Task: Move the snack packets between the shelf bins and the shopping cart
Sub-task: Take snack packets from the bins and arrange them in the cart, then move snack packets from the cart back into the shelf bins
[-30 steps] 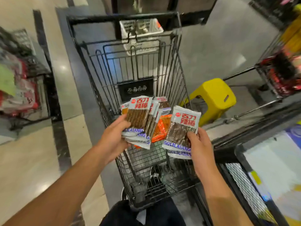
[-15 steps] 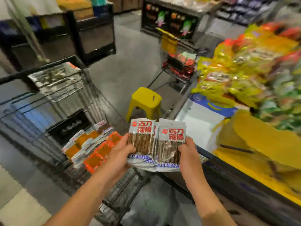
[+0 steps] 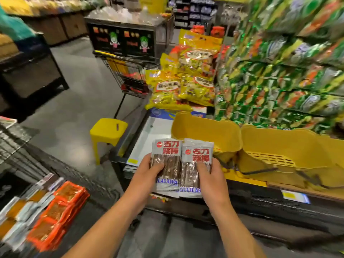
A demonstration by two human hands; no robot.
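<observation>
My left hand (image 3: 146, 175) grips a stack of silver snack packets (image 3: 167, 157) with red lettering. My right hand (image 3: 210, 176) grips a second stack of the same packets (image 3: 197, 157), side by side with the first. Both stacks are held over the front edge of the shelf, just before two yellow bins (image 3: 210, 131). The black wire shopping cart (image 3: 22, 155) is at the lower left, with orange packets (image 3: 57, 211) and more silver packets (image 3: 16, 216) lying in it.
A yellow stool (image 3: 108, 131) stands on the floor left of the shelf. Yellow bags (image 3: 186, 79) and green packets (image 3: 279, 81) fill the shelves at right. Another wire cart (image 3: 128, 71) stands further back. The second yellow bin (image 3: 283, 144) is at right.
The view has swung right from the cart to the shelf. Both hands carried the packets over to the front of the yellow bins and brought the two stacks together.
</observation>
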